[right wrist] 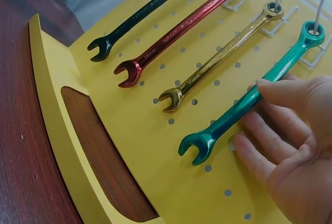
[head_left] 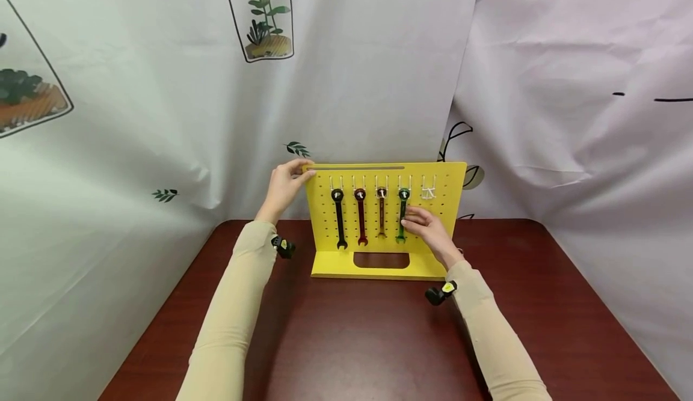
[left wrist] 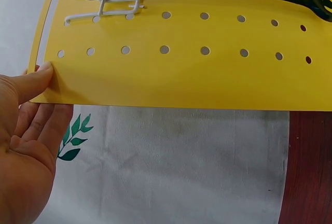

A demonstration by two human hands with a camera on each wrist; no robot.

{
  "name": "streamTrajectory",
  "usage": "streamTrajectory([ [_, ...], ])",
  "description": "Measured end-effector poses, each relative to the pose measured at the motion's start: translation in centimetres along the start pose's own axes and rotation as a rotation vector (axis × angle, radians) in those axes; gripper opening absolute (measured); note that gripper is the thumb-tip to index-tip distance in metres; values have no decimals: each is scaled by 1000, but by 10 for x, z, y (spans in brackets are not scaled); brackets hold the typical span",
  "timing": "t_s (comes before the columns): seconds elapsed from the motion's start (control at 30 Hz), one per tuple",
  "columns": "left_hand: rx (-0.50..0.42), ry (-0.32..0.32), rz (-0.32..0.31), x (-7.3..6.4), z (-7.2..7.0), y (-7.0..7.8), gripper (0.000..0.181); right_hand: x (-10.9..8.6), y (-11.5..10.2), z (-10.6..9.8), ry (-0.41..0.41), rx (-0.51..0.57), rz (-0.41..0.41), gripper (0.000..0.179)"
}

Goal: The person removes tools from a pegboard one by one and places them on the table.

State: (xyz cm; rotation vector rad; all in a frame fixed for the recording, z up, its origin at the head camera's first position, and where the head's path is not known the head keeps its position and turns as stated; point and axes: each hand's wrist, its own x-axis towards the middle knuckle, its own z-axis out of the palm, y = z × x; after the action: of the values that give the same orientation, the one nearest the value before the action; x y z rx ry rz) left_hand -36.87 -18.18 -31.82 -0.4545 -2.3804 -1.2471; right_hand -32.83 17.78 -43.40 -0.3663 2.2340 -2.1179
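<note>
Reddish table (head_left: 352, 335), left hand (head_left: 284, 188) gripping yellow pegboard (head_left: 331, 261), green wrench (right wrist: 232, 116) pinched in right hand (head_left: 432, 234)

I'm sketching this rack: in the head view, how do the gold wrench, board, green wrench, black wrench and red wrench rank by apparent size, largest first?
1. Board
2. Black wrench
3. Red wrench and green wrench, too alike to rank, the latter partly covered
4. Gold wrench

The right grip (right wrist: 306, 164) hides part of the green wrench (right wrist: 245, 102).
</note>
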Motion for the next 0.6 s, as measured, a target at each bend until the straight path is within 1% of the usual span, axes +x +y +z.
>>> streamTrajectory([
  [0.17, 7, 8, -6, 0, 0, 0, 30, 2, -1, 2, 11, 11, 5, 58],
  [0.33, 12, 11, 3, -1, 1, 1, 28, 2, -2, 3, 17, 19, 0, 56],
  [0.47, 3, 14, 8, -1, 1, 1, 27, 0, -4, 4, 25, 18, -13, 55],
  [0.6, -10, 7, 0, -1, 0, 1, 28, -1, -4, 6, 37, 21, -31, 51],
])
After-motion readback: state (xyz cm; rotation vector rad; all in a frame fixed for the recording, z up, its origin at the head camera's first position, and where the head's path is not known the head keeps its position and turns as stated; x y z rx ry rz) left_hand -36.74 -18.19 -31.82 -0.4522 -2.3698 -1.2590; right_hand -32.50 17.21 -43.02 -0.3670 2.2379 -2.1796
